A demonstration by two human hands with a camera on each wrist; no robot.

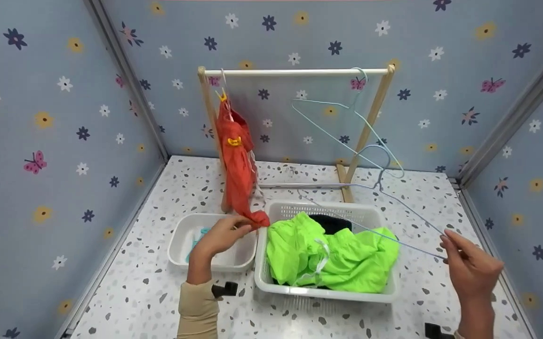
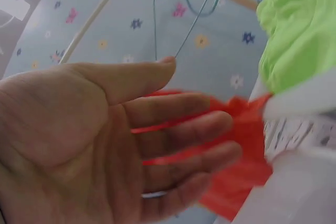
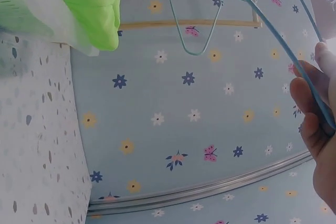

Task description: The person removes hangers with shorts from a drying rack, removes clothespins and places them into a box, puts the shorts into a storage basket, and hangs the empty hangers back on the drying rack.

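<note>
My left hand (image 1: 222,238) is at the lower end of a red garment (image 1: 239,174), which hangs by yellow clips (image 1: 234,141) at the rack's left side. In the left wrist view its fingers extend fairly straight beside the red cloth (image 2: 249,150), not closed around it. With my right hand (image 1: 473,266) I grip one end of a blue wire hanger (image 1: 379,183), held in the air above the basket. The right wrist view shows fingers around the hanger's wire (image 3: 278,38). No garment is on that hanger.
A white basket (image 1: 325,294) holds bright green clothing (image 1: 356,263) with dark cloth beneath. Left of it stands a smaller white tub (image 1: 177,254) with turquoise clips. A pale green hanger (image 1: 325,132) hangs from the rack's white rail (image 1: 295,72). Patterned walls enclose the table.
</note>
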